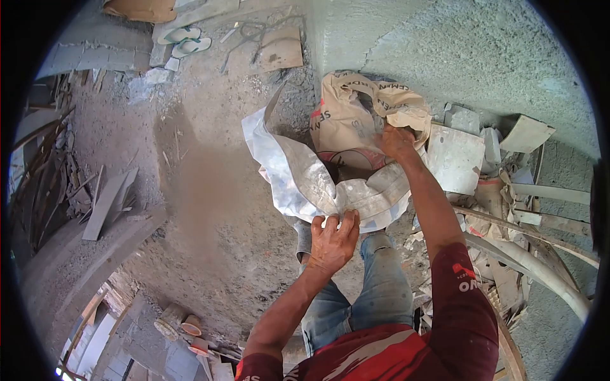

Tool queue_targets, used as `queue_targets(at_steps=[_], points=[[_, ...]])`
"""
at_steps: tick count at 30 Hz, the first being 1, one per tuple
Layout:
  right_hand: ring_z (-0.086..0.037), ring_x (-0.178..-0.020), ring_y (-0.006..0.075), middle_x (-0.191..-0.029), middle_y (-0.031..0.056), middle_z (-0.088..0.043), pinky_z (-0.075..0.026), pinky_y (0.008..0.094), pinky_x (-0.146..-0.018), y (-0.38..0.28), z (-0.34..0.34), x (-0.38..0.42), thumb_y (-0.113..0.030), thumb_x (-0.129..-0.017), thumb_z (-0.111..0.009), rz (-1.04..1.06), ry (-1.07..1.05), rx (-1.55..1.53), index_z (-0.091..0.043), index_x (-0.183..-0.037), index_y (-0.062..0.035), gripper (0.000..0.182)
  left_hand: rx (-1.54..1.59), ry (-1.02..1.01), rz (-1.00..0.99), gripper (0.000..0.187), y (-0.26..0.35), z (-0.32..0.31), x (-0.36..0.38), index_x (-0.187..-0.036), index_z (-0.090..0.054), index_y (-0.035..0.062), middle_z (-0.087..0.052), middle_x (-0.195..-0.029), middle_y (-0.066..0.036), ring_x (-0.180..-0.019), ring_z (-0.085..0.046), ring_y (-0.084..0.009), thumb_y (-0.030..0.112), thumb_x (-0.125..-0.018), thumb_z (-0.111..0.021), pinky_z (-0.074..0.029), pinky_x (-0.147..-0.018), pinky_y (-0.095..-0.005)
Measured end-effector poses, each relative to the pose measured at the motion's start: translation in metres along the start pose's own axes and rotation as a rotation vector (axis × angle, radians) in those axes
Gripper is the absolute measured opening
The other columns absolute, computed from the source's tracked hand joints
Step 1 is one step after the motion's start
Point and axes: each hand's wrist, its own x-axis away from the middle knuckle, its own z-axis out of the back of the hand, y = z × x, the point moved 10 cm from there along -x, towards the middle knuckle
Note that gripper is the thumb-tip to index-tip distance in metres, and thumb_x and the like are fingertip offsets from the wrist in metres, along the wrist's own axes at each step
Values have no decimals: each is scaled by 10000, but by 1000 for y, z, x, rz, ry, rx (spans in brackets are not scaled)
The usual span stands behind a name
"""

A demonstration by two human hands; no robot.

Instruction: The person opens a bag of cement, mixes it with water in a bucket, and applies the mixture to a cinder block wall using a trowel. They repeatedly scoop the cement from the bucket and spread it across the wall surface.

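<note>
A white woven sack (298, 171) lies with its mouth wide apart in front of my legs. My left hand (333, 240) is closed on its near rim, the fingers curled over the edge. Behind and partly inside the sack's mouth is a crumpled brown paper cement bag (343, 117) with dark printed letters. My right hand (397, 141) grips the right side of this paper bag, close to its torn opening; the fingertips are partly hidden and a little blurred. A pinkish-red printed patch shows between the two bags.
A rough plastered wall (457, 44) rises behind the bags. Tiles (454, 159), boards and a bent pipe (540, 270) are heaped on the right. A pair of flip-flops (190, 46) lies at the upper left. Scrap wood (111, 197) is piled at left, pots (190, 325) below.
</note>
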Motion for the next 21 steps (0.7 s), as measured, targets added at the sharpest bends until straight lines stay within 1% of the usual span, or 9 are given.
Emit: queue_targets(at_steps=[4,6,7,9,12,16,18,19,21], points=[[-623,-967,340,-1047,167,-641,-484,448,-836,16,9,-12,-306,-846,-515,-68,242,-209,-622,-1081,-122,317,-24,-24,-12,368,1,-2,-2,-1075,-634,80,-512,-1069,4,-874,-499,-174,159,-716,-606,-341,-813,-410],[-610,-936,327,-1048,142,-618,-438,475,-856,-12,29,11,-232,-810,-562,180,455,-184,-653,-946,-114,202,-22,-49,-10,368,2,-2,2,-1076,-634,82,-511,-1073,4,-879,-499,-176,156,-716,-604,-341,-815,-412],[-610,-936,327,-1048,142,-618,-438,475,-856,-17,36,24,-232,-810,-562,178,450,-186,-653,-946,-114,202,-20,-51,-4,369,1,-3,2,-1077,-634,83,-510,-1074,5,-883,-498,-176,155,-717,-604,-340,-818,-416],[-585,-922,296,-930,104,-579,-338,530,-929,-47,56,63,-167,-780,-586,454,480,-243,-628,-797,-100,81,-12,-45,1,371,3,-3,0,-1079,-635,83,-509,-1075,6,-887,-496,-176,155,-717,-604,-338,-822,-420],[-530,-977,296,-939,92,-522,-278,539,-946,-67,71,102,-146,-792,-578,609,492,-331,-603,-798,-103,50,-35,-38,2,377,3,1,1,-1082,-638,92,-509,-1077,11,-893,-497,-173,153,-712,-607,-332,-832,-428],[-501,-999,310,-953,95,-518,-314,509,-881,-94,71,111,-183,-810,-585,657,387,-413,-570,-877,-111,99,-43,-28,-8,342,3,2,2,-1061,-646,104,-515,-1055,19,-878,-500,-167,152,-724,-616,-334,-828,-426],[-509,-981,311,-952,96,-521,-326,499,-889,-111,68,108,-175,-812,-578,685,370,-640,-563,-895,-101,112,-69,12,0,290,3,4,2,-1027,-657,113,-523,-1020,29,-845,-505,-159,158,-741,-642,-337,-816,-416],[-507,-937,299,-933,78,-530,-338,457,-866,-122,73,112,-143,-817,-572,680,466,-592,-547,-887,-96,88,-55,22,-26,290,6,4,1,-1027,-657,113,-523,-1020,29,-845,-505,-159,158,-741,-642,-337,-816,-416],[-516,-901,299,-923,74,-578,-349,455,-858,-144,69,110,-121,-802,-557,617,543,-450,-554,-891,-75,100,-82,11,3,260,2,3,2,-1001,-665,118,-532,-1000,37,-816,-507,-152,172,-746,-676,-336,-802,-401]])
